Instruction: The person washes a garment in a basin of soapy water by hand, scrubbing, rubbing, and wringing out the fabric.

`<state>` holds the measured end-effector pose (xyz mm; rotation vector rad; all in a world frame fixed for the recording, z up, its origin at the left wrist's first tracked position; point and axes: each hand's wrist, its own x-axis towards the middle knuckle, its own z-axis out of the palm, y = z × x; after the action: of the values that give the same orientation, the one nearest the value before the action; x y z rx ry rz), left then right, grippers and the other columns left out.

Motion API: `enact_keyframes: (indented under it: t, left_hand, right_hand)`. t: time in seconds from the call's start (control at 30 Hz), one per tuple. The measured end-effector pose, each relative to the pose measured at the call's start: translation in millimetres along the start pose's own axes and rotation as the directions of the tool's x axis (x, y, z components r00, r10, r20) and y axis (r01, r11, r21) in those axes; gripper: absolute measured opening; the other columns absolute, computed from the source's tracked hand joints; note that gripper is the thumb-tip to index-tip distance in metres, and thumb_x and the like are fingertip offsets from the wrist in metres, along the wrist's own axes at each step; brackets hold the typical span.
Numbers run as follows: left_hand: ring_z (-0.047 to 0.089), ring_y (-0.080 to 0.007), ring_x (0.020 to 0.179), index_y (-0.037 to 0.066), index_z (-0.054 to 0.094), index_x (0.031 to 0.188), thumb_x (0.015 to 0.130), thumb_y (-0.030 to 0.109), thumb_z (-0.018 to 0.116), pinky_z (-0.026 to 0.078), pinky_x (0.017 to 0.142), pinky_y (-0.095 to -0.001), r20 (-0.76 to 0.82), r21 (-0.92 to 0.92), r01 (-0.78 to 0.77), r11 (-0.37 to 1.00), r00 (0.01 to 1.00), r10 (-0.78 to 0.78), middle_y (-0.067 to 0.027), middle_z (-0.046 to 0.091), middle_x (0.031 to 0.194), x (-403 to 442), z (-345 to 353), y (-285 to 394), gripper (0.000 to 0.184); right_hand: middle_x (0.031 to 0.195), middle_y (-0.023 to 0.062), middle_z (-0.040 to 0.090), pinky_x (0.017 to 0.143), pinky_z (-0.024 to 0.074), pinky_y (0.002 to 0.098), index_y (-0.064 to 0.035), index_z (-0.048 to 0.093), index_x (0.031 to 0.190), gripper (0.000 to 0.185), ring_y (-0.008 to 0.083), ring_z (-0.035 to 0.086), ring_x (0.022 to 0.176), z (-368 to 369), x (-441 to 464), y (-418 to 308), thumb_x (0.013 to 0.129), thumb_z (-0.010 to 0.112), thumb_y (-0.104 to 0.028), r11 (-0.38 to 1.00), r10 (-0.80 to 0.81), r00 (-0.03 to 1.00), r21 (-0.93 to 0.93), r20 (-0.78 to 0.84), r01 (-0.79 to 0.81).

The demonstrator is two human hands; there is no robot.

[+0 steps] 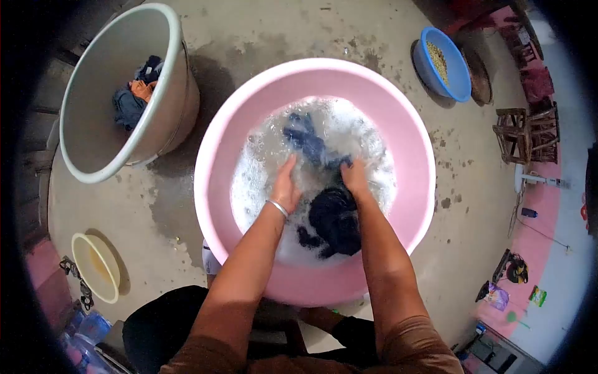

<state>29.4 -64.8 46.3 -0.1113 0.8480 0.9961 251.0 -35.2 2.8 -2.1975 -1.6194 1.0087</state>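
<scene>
A large pink basin holds cloudy, sudsy water. My right hand is closed round a bunched part of a dark wet garment, whose bulk lies in the suds just below that hand. My left hand, with a pale bangle at the wrist, is at the water on the left side with its fingers stretched out and nothing visible in it. Beyond both hands a dark blue cloth floats half under the water. Whether it joins the dark garment is hidden by the suds.
A big pale bucket at the upper left has dark and orange clothes inside. A small cream basin stands at the lower left. At the upper right are a blue basin of yellowish pieces and wooden stools.
</scene>
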Motion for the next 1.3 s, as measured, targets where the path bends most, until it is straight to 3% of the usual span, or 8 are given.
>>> enact_keyframes:
  t: [0.3, 0.57, 0.73, 0.83, 0.9, 1.03, 1.17, 1.3]
  left_hand:
    - [0.063, -0.0181, 0.069, 0.005, 0.062, 0.106, 0.093, 0.057, 0.046, 0.055, 0.06, -0.0338, 0.569, -0.015, 0.15, 0.989, 0.814, -0.115, -0.0093, 0.066, 0.088, 17.4, 36.5, 31.3, 0.056]
    - [0.063, -0.0187, 0.073, 0.008, 0.063, 0.097, 0.091, 0.031, 0.054, 0.053, 0.068, -0.0311, 0.252, -0.246, -0.181, 0.952, 0.937, 0.244, -0.0061, 0.065, 0.084, 10.0, 45.2, -37.6, 0.025]
    - [0.063, -0.0218, 0.093, 0.008, 0.059, 0.109, 0.091, 0.027, 0.054, 0.052, 0.082, -0.0368, 0.001, -0.237, 0.116, 0.965, 0.993, -0.119, -0.0093, 0.064, 0.102, -13.8, 60.7, -4.9, 0.027]
    - [0.058, -0.0259, 0.104, 0.013, 0.041, 0.132, 0.087, 0.034, 0.064, 0.046, 0.09, -0.0384, -0.317, 0.294, -0.203, 0.934, 0.901, 0.296, -0.0129, 0.057, 0.121, 6.1, 21.8, 26.6, 0.055]
    - [0.052, -0.0292, 0.114, 0.011, 0.035, 0.139, 0.086, 0.031, 0.067, 0.041, 0.097, -0.0458, -0.176, 0.724, -0.249, 0.644, 0.835, 0.521, -0.0143, 0.045, 0.138, 18.8, -9.8, 22.7, 0.065]
    - [0.049, -0.0309, 0.12, 0.007, 0.029, 0.144, 0.086, 0.032, 0.067, 0.039, 0.098, -0.0491, -0.299, 0.728, -0.092, 0.68, 0.849, 0.435, -0.015, 0.041, 0.142, 28.1, -29.8, 10.1, 0.074]
    - [0.058, -0.029, 0.106, 0.003, 0.041, 0.135, 0.087, 0.046, 0.063, 0.043, 0.096, -0.0385, -0.125, 0.113, 0.066, 0.991, 0.991, -0.052, -0.0139, 0.06, 0.119, 34.5, -16.8, 9.6, 0.069]
    - [0.064, -0.0232, 0.077, 0.009, 0.064, 0.099, 0.089, 0.058, 0.054, 0.054, 0.07, -0.0378, 0.106, -0.167, 0.209, 0.964, 0.975, -0.193, -0.0098, 0.066, 0.089, 1.5, 23.3, 25.4, 0.051]
  right_hand:
    - [0.095, 0.0159, 0.064, 0.078, 0.0508, 0.0433, -0.0076, 0.065, 0.093, 0.022, 0.0348, 0.063, 0.089, -58.5, -186.9, -211.3, 0.078, 0.067, -0.024, 0.911, -0.389, 0.918, -0.112, 0.081, 0.396]
    - [0.087, 0.0184, 0.067, 0.071, 0.0516, 0.0427, -0.006, 0.068, 0.078, 0.027, 0.0361, 0.065, 0.079, -39.7, -99.9, -174.5, 0.076, 0.069, -0.033, 0.976, -0.218, 0.934, -0.041, -0.283, 0.216]
    - [0.101, 0.0215, 0.065, 0.083, 0.0483, 0.044, -0.0058, 0.063, 0.102, 0.041, 0.0389, 0.062, 0.095, -57.9, -21.7, -111.5, 0.082, 0.064, -0.041, 0.999, 0.05, 0.976, 0.012, -0.212, -0.049]
    - [0.118, 0.025, 0.058, 0.097, 0.0412, 0.0452, -0.0051, 0.043, 0.131, 0.066, 0.0404, 0.053, 0.114, -37.2, -1.9, -64.5, 0.081, 0.067, -0.042, 0.968, 0.098, 0.974, 0.248, -0.204, -0.045]
    - [0.124, 0.024, 0.054, 0.099, 0.0405, 0.0453, -0.0044, 0.04, 0.133, 0.072, 0.0404, 0.051, 0.117, -10.4, -18.3, -54.1, 0.079, 0.07, -0.042, 0.808, -0.428, 0.904, -0.442, 0.014, 0.389]
    - [0.103, 0.0249, 0.063, 0.092, 0.0465, 0.0435, 0.0017, 0.056, 0.118, 0.045, 0.0391, 0.059, 0.106, 12.3, 7.1, -10.0, 0.079, 0.066, -0.019, 0.927, 0.085, 0.977, -0.376, 0.196, -0.005]
    - [0.098, 0.0217, 0.065, 0.09, 0.0479, 0.0432, -0.0013, 0.064, 0.105, 0.034, 0.0383, 0.06, 0.1, -18.1, -38.1, -74.4, 0.071, 0.059, -0.002, 0.955, -0.141, 0.986, 0.273, 0.086, 0.113]
    - [0.108, 0.014, 0.055, 0.081, 0.0501, 0.0417, -0.008, 0.061, 0.107, 0.046, 0.0347, 0.059, 0.099, -41.8, -147.0, -159.0, 0.062, 0.058, 0.0, 0.871, -0.464, 0.867, -0.083, 0.18, 0.484]
